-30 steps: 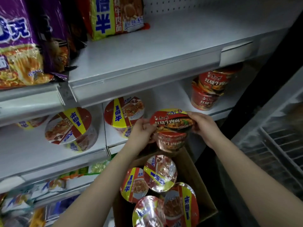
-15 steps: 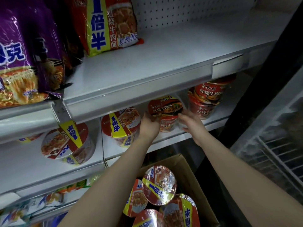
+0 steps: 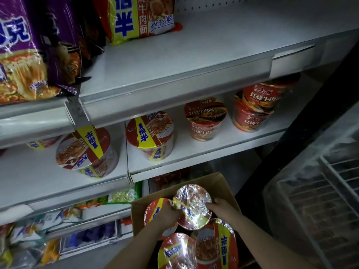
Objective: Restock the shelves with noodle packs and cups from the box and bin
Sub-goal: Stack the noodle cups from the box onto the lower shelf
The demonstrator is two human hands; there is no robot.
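Note:
Both my hands are down in the cardboard box point(image 3: 217, 183), gripping one shiny foil-wrapped noodle cup point(image 3: 192, 205) by its rim. My left hand point(image 3: 169, 212) holds its left edge and my right hand point(image 3: 220, 207) its right edge. Three more cups with yellow bands lie in the box around it point(image 3: 215, 243). On the middle shelf point(image 3: 204, 152) a small red cup point(image 3: 205, 118) stands alone, to the left of two stacked red cups point(image 3: 254, 111). Two larger yellow-banded cups point(image 3: 150, 134) point(image 3: 85, 150) stand further left.
The top shelf point(image 3: 213, 55) carries purple noodle packs point(image 3: 29, 47) and a red-yellow pack point(image 3: 139, 16) at the left. Lower shelves hold more packs point(image 3: 120, 197). A clear bin with a wire rack point(image 3: 320, 200) stands at the right, behind a dark post.
The small red cup that both hands carried now stands on the middle shelf. My hands let it go, dropped to the box and took hold of a foil-wrapped cup.

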